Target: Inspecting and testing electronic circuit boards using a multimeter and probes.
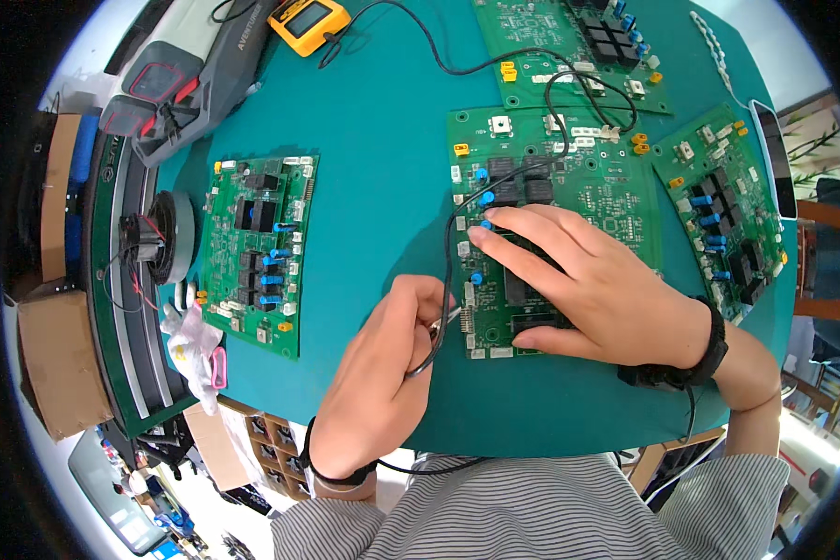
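In the middle right of the table lies a green circuit board [616, 187] with black block components and small blue cylinders. My right hand [588, 280] rests over it, fingers stretched and apart, covering part of the black blocks. My left hand [378, 373] is closed at the board's left edge. A small pale metallic piece [446, 317] shows at its fingertips; the rest is hidden in the grip. A black cable [449, 252] crosses the board and runs down over the left hand. Its other stretch leads toward a yellow handheld meter [310, 23] at the far left.
Another circuit board [257, 247] lies to the left, one [541, 47] at the back and one [728, 215] at the right. A wire spool [173, 238], a glove-like white item [193, 345] and a grey-black tool case [187, 75] line the left edge. A phone [773, 159] lies far right.
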Motion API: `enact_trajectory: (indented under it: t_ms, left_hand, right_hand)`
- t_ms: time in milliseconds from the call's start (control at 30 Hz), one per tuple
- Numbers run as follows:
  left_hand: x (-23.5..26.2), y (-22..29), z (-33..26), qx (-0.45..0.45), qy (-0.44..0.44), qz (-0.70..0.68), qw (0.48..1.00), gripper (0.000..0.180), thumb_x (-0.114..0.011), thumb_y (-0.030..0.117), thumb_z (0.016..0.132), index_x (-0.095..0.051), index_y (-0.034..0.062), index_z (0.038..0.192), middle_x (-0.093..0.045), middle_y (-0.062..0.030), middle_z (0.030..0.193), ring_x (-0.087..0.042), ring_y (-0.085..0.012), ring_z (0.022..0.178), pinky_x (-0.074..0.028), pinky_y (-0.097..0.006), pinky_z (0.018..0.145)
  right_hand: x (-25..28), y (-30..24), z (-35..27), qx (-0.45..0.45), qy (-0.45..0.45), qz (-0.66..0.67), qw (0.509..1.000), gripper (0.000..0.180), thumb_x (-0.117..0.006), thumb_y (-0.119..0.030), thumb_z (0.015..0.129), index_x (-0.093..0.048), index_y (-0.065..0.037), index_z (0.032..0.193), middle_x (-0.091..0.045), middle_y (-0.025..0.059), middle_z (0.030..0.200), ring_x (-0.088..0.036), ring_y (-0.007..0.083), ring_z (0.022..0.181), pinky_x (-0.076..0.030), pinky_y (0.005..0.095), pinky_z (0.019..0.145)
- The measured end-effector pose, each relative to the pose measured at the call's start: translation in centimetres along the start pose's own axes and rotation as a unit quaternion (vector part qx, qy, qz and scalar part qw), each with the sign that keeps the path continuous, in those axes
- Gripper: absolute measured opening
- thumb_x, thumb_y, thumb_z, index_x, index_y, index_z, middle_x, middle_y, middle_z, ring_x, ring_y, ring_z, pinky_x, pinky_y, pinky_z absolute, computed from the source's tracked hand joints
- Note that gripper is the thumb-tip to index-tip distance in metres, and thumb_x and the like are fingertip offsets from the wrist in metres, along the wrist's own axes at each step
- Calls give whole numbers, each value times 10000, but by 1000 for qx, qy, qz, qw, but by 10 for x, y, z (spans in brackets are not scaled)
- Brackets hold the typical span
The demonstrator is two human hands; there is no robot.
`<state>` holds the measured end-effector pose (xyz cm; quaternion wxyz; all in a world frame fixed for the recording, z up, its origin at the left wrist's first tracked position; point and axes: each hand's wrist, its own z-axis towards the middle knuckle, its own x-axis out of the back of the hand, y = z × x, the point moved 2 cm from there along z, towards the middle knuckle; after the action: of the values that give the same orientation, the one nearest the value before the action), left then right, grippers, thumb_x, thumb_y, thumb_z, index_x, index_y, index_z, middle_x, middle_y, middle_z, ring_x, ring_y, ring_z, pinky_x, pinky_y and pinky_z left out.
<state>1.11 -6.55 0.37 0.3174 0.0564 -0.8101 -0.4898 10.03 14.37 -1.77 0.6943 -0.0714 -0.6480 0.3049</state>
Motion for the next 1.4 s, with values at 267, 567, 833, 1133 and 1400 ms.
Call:
enact_trajectory:
  t_ms: [267,567,833,1133,1400]
  left_hand:
    - [-6,12,-18,16,-30,7,999,376,-438,-152,861,-458,-5,1206,-567,-161,1023,-553,-291,856,-460,-357,809]
    - [-8,10,-9,27,6,19,999,253,-443,-136,960,-459,11,1164,-549,-86,939,-515,-143,806,-428,-254,758]
    - [-4,13,-1,48,9,-32,998,209,-687,-18,899,-553,8,1058,-611,-94,910,-615,-182,806,-517,-295,666]
    - [-10,14,-2,-64,-1,-41,997,157,-748,9,854,-659,-14,982,-660,-105,882,-661,-191,779,-573,-307,693]
    - [-10,10,0,-22,100,-12,995,479,-450,296,1093,-665,-56,849,-675,-113,816,-595,-158,721,-470,-290,659]
  right_hand:
    - [-2,1,0,-1,7,9,1000,809,-736,-391,864,-419,35,1474,-464,201,1422,-479,346,1294,-405,428,1125]
    - [-4,1,-1,4,19,9,1000,813,-737,-399,864,-417,27,1478,-466,200,1430,-474,348,1308,-410,429,1122]
    - [-6,4,-3,2,34,21,999,793,-734,-407,870,-430,5,1476,-475,196,1435,-475,345,1321,-409,434,1131]
    - [-7,4,-4,5,47,11,999,776,-731,-409,871,-448,6,1463,-486,194,1427,-482,339,1318,-409,425,1134]
    - [-8,3,-3,4,48,13,999,764,-739,-402,863,-459,6,1446,-487,192,1421,-487,335,1313,-413,423,1129]
